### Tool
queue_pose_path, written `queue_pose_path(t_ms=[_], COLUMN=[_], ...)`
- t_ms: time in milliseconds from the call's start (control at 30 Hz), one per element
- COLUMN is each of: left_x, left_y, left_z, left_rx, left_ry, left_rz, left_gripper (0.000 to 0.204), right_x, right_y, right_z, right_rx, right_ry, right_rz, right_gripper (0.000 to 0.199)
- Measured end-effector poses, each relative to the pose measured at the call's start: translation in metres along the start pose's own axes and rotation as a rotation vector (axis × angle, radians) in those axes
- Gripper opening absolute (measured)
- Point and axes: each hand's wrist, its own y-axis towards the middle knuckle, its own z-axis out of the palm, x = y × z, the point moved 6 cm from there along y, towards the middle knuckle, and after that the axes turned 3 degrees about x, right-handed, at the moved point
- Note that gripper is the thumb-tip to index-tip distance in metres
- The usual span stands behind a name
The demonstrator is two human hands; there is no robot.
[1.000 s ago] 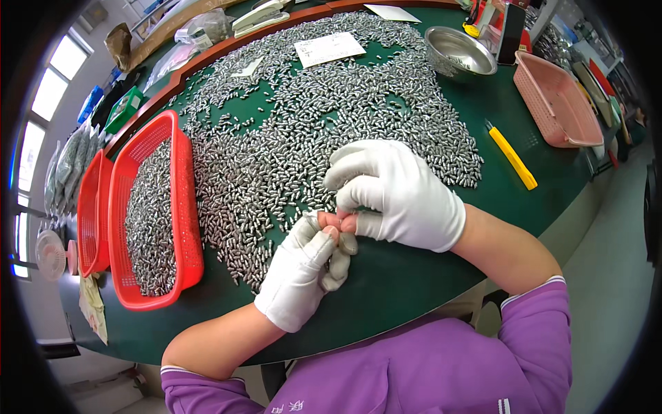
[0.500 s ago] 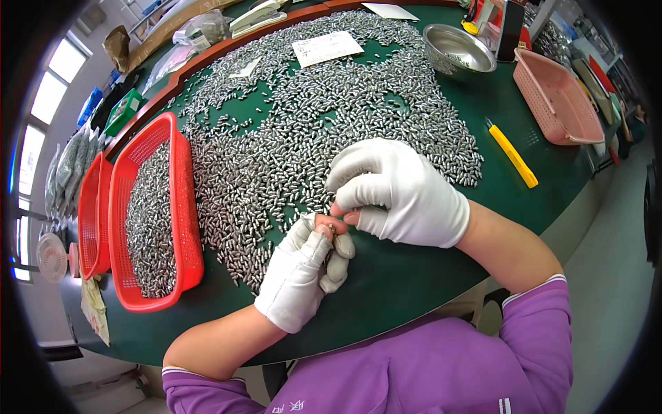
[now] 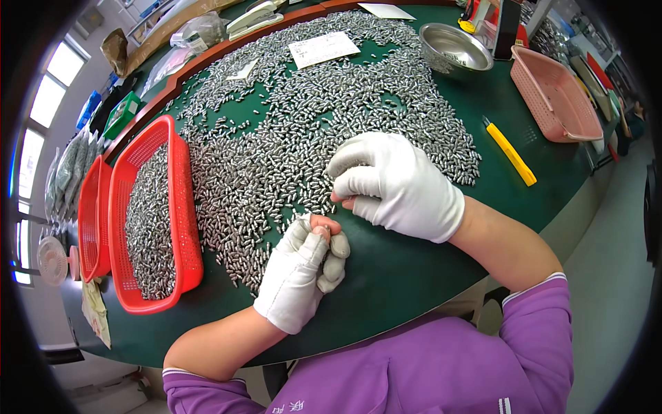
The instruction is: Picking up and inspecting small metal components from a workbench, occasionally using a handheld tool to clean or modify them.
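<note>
A wide heap of small silver metal cylinders (image 3: 324, 117) covers the green table (image 3: 414, 276). My left hand (image 3: 303, 272), in a white glove with bare fingertips, rests at the heap's near edge, its fingers curled over a few cylinders. My right hand (image 3: 396, 183), also white-gloved, lies palm down on the heap just right of it, fingertips pinched toward the pieces near my left thumb. The two hands almost touch.
A red mesh basket (image 3: 186, 207) part-filled with cylinders stands at the left, a second red basket (image 3: 89, 221) beside it. A yellow utility knife (image 3: 510, 152), a pink basket (image 3: 558, 96) and a steel bowl (image 3: 455, 45) are to the right and back. Paper slips lie on the heap.
My right hand has shifted slightly back and to the right, opening a small gap between it and my left hand. My left hand stays put.
</note>
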Motion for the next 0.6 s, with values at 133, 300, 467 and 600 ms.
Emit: queue_pose_path(t_ms=[133,300,467,600], left_x=[0.0,0.0,0.001,0.001], left_y=[0.001,0.002,0.001,0.001], left_z=[-0.001,-0.003,-0.002,0.0], left_rx=[0.005,0.029,0.038,0.064], left_ry=[-0.003,0.007,0.047,0.052], left_rz=[-0.011,-0.036,-0.044,-0.048], left_gripper=[0.011,0.011,0.013,0.013], right_x=[0.003,0.01,0.011,0.011], right_y=[0.004,0.007,0.005,0.004], right_z=[0.001,0.004,0.006,0.007], right_rx=[0.044,0.051,0.065,0.083], right_ry=[0.156,0.227,0.254,0.29], right_rz=[0.004,-0.042,-0.028,-0.037], right_gripper=[0.017,0.019,0.017,0.021])
